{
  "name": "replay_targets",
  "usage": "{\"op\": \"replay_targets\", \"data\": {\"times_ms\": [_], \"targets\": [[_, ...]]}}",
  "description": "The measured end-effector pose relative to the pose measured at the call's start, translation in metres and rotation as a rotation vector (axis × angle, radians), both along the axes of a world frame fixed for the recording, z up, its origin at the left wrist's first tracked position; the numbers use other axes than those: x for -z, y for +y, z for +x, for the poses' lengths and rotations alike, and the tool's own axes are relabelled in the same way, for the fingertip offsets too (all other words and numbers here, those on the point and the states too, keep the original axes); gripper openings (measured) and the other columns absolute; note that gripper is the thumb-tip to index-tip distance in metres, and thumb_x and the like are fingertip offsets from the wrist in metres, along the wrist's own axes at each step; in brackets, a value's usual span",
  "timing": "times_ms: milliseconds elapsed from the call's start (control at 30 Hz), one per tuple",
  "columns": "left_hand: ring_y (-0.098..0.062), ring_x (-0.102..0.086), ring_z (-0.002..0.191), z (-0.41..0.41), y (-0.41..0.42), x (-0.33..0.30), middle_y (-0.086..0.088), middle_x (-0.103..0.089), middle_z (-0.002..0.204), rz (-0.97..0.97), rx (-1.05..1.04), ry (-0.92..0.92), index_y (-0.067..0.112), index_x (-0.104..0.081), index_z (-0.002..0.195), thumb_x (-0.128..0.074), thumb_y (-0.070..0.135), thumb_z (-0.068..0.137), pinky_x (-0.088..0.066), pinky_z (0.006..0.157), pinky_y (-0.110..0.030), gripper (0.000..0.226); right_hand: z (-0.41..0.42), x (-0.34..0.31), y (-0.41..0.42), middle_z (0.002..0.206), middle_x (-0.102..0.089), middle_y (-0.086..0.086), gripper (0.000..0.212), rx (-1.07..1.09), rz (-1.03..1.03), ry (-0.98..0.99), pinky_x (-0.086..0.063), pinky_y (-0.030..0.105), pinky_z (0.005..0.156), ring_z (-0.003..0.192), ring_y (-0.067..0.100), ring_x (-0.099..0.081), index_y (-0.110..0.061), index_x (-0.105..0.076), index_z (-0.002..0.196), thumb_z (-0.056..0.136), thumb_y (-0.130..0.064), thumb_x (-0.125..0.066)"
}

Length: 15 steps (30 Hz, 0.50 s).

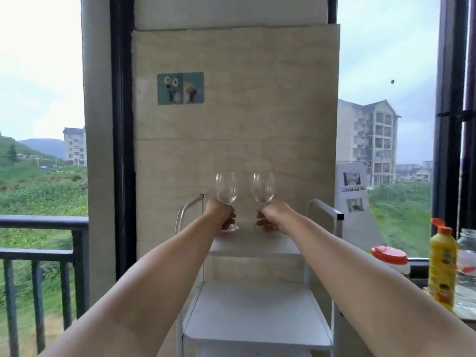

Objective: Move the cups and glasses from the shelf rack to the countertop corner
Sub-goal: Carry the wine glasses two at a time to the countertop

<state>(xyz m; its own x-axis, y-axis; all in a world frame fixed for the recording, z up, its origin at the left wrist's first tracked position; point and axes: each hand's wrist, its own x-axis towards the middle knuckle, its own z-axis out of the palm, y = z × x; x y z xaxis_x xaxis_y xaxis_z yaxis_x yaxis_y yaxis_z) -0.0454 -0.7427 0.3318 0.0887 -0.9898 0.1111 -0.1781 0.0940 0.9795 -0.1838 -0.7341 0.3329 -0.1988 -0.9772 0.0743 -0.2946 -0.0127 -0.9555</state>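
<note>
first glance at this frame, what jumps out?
Two clear wine glasses, held upright side by side at centre over the top of the white shelf rack: the left hand grips the left glass by its stem, the right hand the right glass. At far right stands a yellow bottle with an orange cap.

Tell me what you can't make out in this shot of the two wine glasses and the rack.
- Right glass: stem and foot, head view, hidden by the right hand.
- Left glass: stem, covered by the left hand; whether its foot touches the shelf rack is unclear.
- Countertop corner: cut off by the right edge.
- Yellow bottle label: blurred.
</note>
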Motion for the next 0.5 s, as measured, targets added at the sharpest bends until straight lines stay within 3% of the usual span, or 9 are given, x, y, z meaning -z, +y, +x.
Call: {"op": "replay_targets", "data": {"times_ms": [67, 200, 400, 500], "targets": [[-0.009, -0.049, 0.032, 0.002, 0.006, -0.004, -0.007, -0.057, 0.063, -0.028, 0.007, -0.008, 0.005, -0.051, 0.069, -0.051, 0.000, 0.092, -0.029, 0.030, -0.010, 0.023, 0.000, -0.004, 0.004, 0.071, -0.053, 0.005, 0.019, 0.004, -0.046, -0.006, -0.041, 0.014, 0.031, 0.050, 0.014, -0.055, -0.008, -0.051, 0.077, 0.094, -0.005, -0.042], [-0.004, -0.049, 0.028, 0.011, 0.030, -0.013, -0.004, -0.060, 0.064, -0.093, 0.012, 0.023, 0.007, -0.054, 0.069, -0.053, 0.003, 0.090, -0.031, 0.031, -0.010, 0.022, 0.011, -0.016, 0.029, 0.070, -0.054, 0.001, 0.016, 0.007, -0.147, -0.023, -0.042, 0.018, 0.037, 0.053, 0.013, -0.054, -0.009, -0.054, 0.086, 0.096, -0.011, -0.041], [-0.001, -0.049, 0.028, 0.030, 0.086, -0.018, 0.000, -0.063, 0.066, -0.150, 0.037, 0.029, 0.011, -0.056, 0.071, -0.053, 0.007, 0.090, -0.034, 0.033, -0.012, 0.020, 0.030, -0.013, 0.080, 0.058, -0.051, 0.005, 0.032, 0.088, -0.245, 0.038, -0.033, 0.023, 0.042, 0.048, 0.017, -0.045, -0.012, -0.051, 0.063, 0.093, -0.015, -0.041], [0.001, -0.047, 0.026, 0.042, 0.117, -0.013, 0.000, -0.064, 0.067, -0.157, 0.057, 0.035, 0.011, -0.057, 0.073, -0.052, 0.006, 0.090, -0.034, 0.031, -0.011, 0.019, 0.038, -0.003, 0.114, 0.056, -0.048, 0.005, 0.033, 0.113, -0.242, 0.019, -0.029, 0.018, 0.035, 0.045, 0.016, -0.039, -0.013, -0.050, 0.060, 0.092, -0.014, -0.043]]}}
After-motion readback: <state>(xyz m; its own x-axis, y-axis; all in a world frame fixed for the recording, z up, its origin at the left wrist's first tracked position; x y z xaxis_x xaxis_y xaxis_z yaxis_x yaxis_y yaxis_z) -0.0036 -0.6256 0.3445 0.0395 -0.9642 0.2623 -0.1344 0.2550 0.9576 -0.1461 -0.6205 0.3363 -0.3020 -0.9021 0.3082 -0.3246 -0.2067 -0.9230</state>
